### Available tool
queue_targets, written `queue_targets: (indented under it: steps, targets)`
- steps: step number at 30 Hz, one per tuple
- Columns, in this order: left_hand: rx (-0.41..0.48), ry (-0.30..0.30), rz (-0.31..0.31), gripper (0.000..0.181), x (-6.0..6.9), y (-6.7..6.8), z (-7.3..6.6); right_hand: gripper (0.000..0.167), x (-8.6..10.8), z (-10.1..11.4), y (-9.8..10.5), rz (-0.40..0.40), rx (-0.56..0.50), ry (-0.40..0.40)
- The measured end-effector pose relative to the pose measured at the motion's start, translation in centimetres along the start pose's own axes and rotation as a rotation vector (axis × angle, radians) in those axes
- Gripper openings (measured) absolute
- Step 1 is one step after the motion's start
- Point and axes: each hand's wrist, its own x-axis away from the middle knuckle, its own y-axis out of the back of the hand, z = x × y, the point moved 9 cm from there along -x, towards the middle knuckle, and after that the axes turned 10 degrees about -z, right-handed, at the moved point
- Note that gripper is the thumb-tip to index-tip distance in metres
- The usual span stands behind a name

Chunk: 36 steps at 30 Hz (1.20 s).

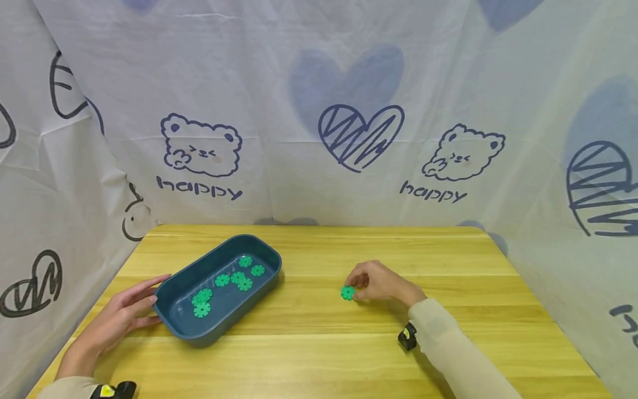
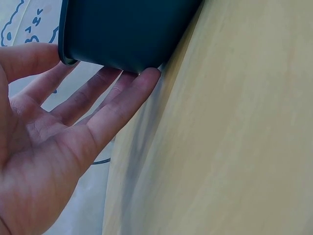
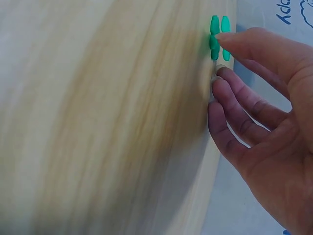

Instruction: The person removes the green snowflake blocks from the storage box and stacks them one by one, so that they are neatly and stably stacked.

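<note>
My left hand (image 1: 117, 318) is at the left end of a dark blue oblong tub (image 1: 234, 318), thumb at the rim. In the left wrist view its other fingers (image 2: 85, 95) lie against the tub's outer wall (image 2: 122, 34). Several green snowflake discs (image 1: 221, 280) lie inside, some overlapping. Right of the tub, my right hand (image 1: 381, 282) pinches another green snowflake disc (image 1: 348, 292) between thumb and index finger, low over the table. Two green edges show there in the right wrist view; whether they belong to one disc, I cannot tell.
The yellow wooden table (image 1: 309, 360) carries the tub at its left half. A white cloth (image 1: 279, 72) printed with hearts, bears and "happy" hangs behind the table and along both sides. Black wrist devices (image 1: 407, 337) sit at both sleeves.
</note>
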Motion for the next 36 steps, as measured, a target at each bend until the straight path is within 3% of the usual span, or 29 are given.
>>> queue_targets:
  steps: [20,36]
  targets:
    - [0.007,-0.002,0.009,0.053,-0.18,-0.06,-0.12,0.022,-0.10,0.67,0.10,0.015,0.036,0.048]
    - [0.034,-0.014,0.019,0.051,-0.09,-0.05,0.05,0.022,-0.01,0.18,-0.13,0.011,0.022,0.042]
